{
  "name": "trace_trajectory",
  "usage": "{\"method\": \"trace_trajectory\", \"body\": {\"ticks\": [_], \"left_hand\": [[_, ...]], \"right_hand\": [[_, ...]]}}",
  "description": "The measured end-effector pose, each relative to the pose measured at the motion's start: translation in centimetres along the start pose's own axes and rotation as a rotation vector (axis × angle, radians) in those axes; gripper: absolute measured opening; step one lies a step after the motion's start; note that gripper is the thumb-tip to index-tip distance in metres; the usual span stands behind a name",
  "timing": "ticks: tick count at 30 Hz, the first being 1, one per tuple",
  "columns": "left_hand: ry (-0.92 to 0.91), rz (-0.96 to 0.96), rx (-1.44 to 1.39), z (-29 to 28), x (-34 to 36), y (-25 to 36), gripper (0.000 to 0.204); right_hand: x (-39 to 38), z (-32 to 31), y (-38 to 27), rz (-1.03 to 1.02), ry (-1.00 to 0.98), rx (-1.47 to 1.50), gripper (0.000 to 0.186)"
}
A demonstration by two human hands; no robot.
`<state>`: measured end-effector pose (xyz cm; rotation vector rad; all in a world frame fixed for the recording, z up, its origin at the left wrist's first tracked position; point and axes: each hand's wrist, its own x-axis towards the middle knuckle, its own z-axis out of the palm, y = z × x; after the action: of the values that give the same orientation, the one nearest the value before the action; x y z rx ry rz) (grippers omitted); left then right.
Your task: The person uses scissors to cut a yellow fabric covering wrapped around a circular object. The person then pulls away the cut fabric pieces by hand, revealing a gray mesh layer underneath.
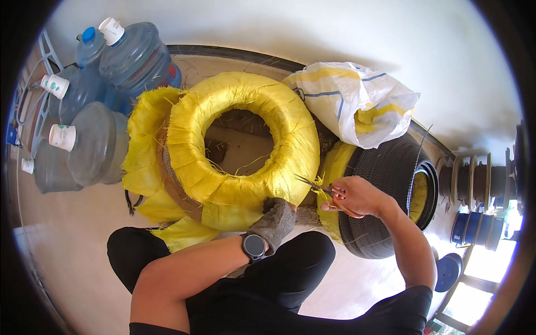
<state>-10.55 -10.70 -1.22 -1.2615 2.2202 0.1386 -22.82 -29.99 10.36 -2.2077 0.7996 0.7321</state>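
Observation:
A thick ring-shaped coil, wrapped in yellow woven plastic, stands before me with its open centre toward me. My left hand, in a grey-brown knit glove, is closed at the lower right edge of the coil; its fingers are partly hidden. My right hand is bare and closed around a pair of scissors with dark blades and orange-brown handles. The blades point left, beside the coil's right side. Loose yellow strands hang at the blades.
Large clear water jugs, several topped with paper cups, stand at left. Loose yellow wrapping lies behind the coil's left side. A white woven sack sits at the back right, beside a black corrugated coil. Cable spools line the far right.

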Motion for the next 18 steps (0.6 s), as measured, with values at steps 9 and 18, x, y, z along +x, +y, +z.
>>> {"method": "trace_trajectory", "body": {"ticks": [9,18], "left_hand": [[-0.045,-0.226,-0.313,0.2,0.4,2.2,0.033],[0.012,-0.363,-0.354,-0.4,0.2,3.9,0.035]], "right_hand": [[2.7,0.7,0.6,-0.021,-0.263,-0.102,0.068],[6.0,0.1,-2.2,-0.139,-0.501,-0.235,0.074]]}}
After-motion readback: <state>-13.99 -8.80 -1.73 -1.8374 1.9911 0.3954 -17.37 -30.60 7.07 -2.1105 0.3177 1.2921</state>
